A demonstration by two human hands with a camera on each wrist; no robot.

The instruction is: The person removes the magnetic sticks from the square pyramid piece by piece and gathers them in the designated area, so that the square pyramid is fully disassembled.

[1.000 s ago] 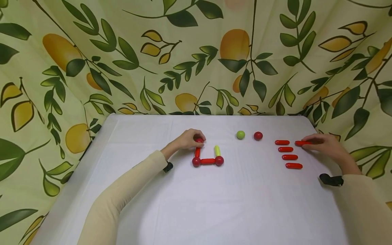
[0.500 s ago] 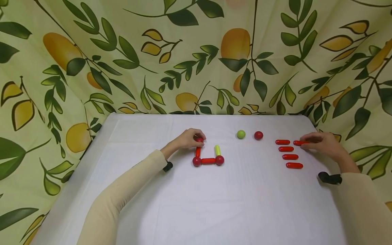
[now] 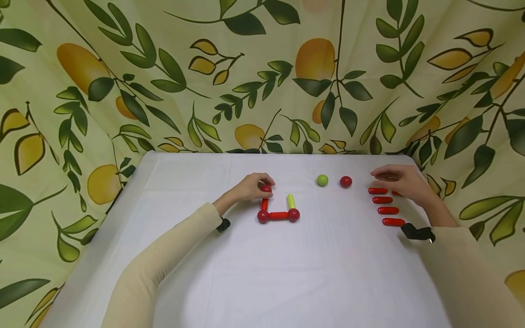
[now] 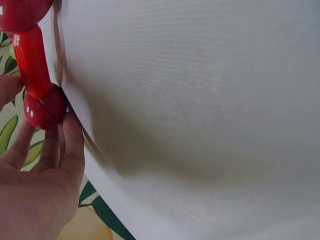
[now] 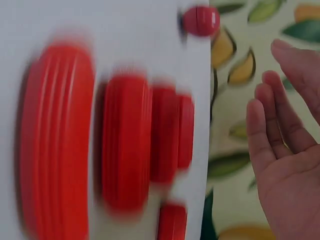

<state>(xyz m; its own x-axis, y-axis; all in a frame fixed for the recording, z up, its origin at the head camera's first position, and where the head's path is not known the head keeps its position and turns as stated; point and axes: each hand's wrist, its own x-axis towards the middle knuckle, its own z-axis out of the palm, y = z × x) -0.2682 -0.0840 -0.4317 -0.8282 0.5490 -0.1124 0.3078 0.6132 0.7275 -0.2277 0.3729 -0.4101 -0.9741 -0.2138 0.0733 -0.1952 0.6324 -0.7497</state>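
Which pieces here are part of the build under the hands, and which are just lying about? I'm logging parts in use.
In use: the red-and-green frame; its top red ball, gripped by the left hand.

Lying about: green ball, loose red ball, red sticks under the empty right hand.

A green ball [image 3: 322, 180] and a red ball [image 3: 346, 181] lie side by side, apart, toward the table's [image 3: 287, 282] far edge. A leaf-and-lemon printed cloth [image 3: 262, 68] hangs behind and along both sides.
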